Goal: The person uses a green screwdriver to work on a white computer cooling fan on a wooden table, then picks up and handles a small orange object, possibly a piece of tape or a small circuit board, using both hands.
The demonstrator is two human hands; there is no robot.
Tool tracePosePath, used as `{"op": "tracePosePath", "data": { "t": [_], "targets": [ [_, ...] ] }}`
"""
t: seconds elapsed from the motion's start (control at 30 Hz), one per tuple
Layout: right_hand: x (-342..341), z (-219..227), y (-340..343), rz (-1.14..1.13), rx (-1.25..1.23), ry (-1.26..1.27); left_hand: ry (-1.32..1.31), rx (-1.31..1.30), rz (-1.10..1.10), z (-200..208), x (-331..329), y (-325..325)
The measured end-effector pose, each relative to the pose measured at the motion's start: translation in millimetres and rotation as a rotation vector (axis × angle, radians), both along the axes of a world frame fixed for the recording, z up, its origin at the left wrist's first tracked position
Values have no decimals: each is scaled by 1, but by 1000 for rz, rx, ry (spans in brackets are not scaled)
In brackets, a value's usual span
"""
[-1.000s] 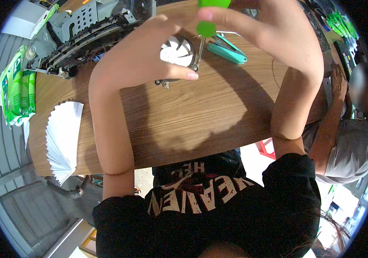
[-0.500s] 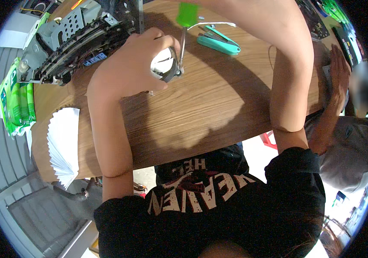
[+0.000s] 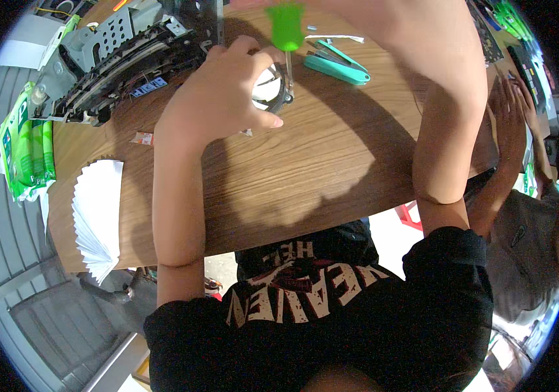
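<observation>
My left hand [image 3: 217,95] is curled around a small round part [image 3: 268,90] with a black rim and white inside, holding it just over or against the table. Fingers and thumb wrap its left side and hide much of it. A screwdriver [image 3: 284,29] with a green handle stands nearly upright, its shaft reaching down to the part's right rim. At the upper edge my right hand [image 3: 331,5] grips the top of the handle; most of its fingers are cut off by the picture's edge.
A metal-and-black machine chassis [image 3: 129,59] stands at the upper left. Right of the screwdriver lies a teal folding cutter [image 3: 337,68] beside a white strip [image 3: 338,38]. Folded white paper [image 3: 99,219] and green packs [image 3: 31,144] are at the left. Another person's hand [image 3: 509,114] rests at the right.
My left hand and the round part have shifted right. The screwdriver has also moved slightly right, with its handle lower in the picture. A small wrapper now shows beside my left forearm.
</observation>
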State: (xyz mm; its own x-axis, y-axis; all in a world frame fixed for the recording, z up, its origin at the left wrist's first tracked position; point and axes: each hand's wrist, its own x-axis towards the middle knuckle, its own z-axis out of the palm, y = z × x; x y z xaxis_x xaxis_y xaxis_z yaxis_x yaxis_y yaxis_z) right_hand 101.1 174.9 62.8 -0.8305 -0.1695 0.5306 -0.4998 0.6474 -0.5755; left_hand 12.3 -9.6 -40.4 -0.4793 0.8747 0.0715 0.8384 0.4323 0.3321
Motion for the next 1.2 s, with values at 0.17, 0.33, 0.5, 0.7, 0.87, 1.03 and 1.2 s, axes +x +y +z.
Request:
{"op": "tracePosePath", "data": {
  "t": [0.17, 0.33, 0.5, 0.7, 0.87, 1.03, 1.2],
  "targets": [
    [-5, -6, 3, 140, -92, -10, -36, 8, -36, -5, -5, -4],
    [-19, -12, 9, 484, -314, -176, -55, -12, -20, -9, -8, -2],
    [-46, -46, -10, 358, -787, -54, -90, -65, 59, 9, 1, 1],
    [-31, -30, -19, 323, -836, -213, -63, -111, 54, -5, -3, -1],
    [-38, -36, -28, 370, -1051, -95, -121, 306, -87, 39, 3, -1],
    [-30, -17, -13, 205, -540, 128, -433, 618, -56, 51, 9, 9],
    [-24, -14, -21, 63, -432, 168, -58, 543, 275, 41, 12, 20]
  ]
}}
